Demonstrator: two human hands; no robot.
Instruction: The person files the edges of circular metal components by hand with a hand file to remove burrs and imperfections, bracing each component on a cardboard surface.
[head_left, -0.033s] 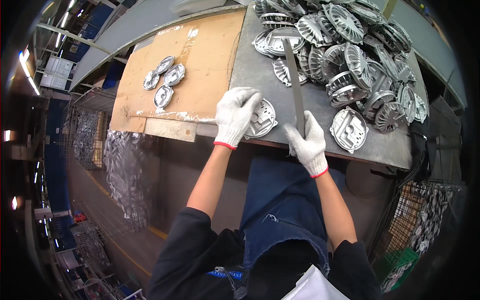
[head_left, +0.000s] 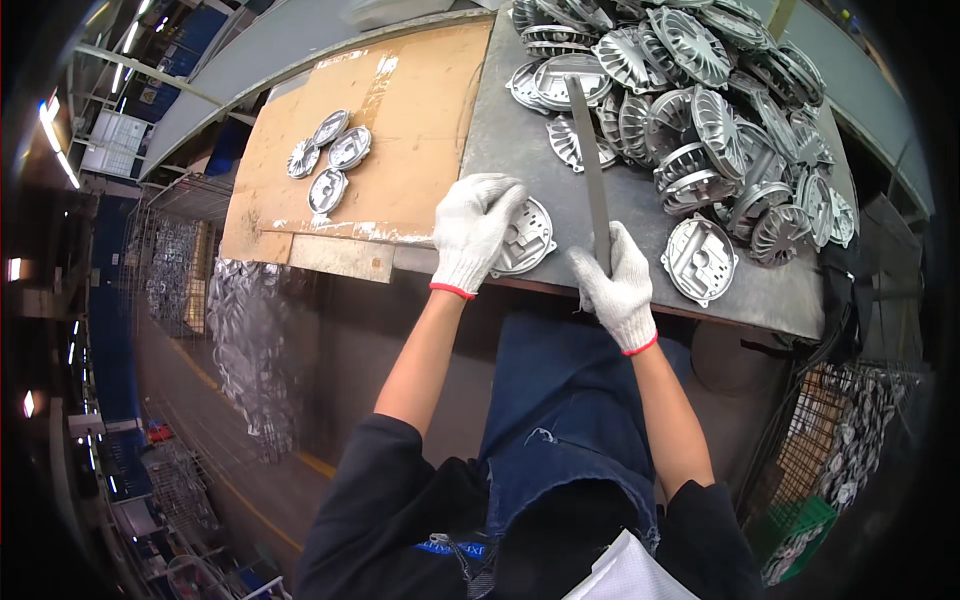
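Observation:
My left hand, in a white knit glove with a red cuff, grips the left edge of a round silver metal casting at the front edge of the table. The fingers hide part of that casting. My right hand, gloved the same way, is closed around the lower end of a long flat file. The file points away from me, its blade apart from the casting. To the right of this hand lies another round casting, its recessed face up.
A big heap of finned round castings covers the back right of the grey table. Several castings sit on a brown cardboard sheet at the left. Wire cages and a green crate stand below.

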